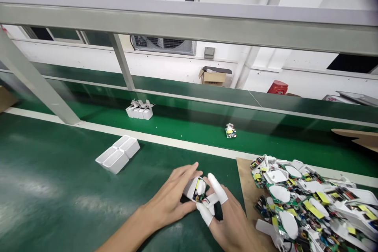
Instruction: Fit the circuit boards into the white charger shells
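My left hand (174, 193) is wrapped round a white plastic charger housing (190, 189), its open end facing right. Inside that end sits a circuit board (199, 189) with yellow tape and a white pad. My right hand (224, 212), with white finger cots on thumb and forefinger, pinches a white plastic piece (211, 201) at the housing's mouth. Whether this piece is joined to the board cannot be made out. Left of my hands, several empty white housings (118, 153) stand grouped on the green table (73, 197).
A heap of circuit boards (313, 204) with white parts lies on brown cardboard (245, 189) at the right. Several filled housings (139, 110) and one lone board (230, 130) rest on the green belt (183, 126). A grey metal beam (189, 23) crosses above.
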{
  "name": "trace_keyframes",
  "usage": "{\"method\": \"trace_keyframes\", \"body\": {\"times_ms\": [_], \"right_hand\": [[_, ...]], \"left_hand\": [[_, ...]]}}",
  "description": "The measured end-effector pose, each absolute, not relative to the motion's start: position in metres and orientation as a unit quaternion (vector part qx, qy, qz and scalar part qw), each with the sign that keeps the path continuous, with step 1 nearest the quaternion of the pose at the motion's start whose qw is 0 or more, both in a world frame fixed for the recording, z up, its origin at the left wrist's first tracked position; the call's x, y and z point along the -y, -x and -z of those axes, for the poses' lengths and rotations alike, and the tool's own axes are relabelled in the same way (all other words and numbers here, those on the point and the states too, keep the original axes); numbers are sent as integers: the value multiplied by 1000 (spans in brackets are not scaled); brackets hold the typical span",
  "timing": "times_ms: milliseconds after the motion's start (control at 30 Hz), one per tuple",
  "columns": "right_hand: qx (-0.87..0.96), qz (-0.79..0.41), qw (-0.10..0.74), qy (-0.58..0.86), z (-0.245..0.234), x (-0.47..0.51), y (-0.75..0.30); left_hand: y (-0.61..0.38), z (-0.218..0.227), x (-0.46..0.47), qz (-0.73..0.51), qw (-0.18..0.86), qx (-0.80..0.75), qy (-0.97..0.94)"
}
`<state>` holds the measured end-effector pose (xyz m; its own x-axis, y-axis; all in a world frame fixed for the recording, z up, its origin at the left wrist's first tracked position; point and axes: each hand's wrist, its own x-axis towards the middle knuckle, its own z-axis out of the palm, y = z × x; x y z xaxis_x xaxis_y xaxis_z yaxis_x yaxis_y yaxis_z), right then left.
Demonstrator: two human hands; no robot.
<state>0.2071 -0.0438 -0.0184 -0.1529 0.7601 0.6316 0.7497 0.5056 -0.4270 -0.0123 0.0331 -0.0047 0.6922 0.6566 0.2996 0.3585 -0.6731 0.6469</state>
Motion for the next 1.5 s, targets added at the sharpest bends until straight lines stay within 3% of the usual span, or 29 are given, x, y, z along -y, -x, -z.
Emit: {"method": "trace_keyframes", "body": {"times_ms": [100,233,433,833,1033,1300,1500], "right_hand": [[727,-49,453,514,19,45,-207],[707,-75,491,504,8,41,-211],[802,-45,428,415,12,31,-209],[772,25,476,420,4,27,-198],[800,20,400,446,16,31,-197],[805,43,387,448,21,31,-193],[804,72,404,430,28,30,-197]], "left_hand": [[14,-1,-32,-245,287,-289,-880],[16,-1,-32,-256,397,-283,-835],[19,1,-33,-266,480,-325,-770],[27,5,-36,-316,448,-341,-764],[19,7,-34,-367,407,-335,-767],[19,0,-34,-327,414,-373,-764],[20,9,-31,-379,383,-348,-767]]}}
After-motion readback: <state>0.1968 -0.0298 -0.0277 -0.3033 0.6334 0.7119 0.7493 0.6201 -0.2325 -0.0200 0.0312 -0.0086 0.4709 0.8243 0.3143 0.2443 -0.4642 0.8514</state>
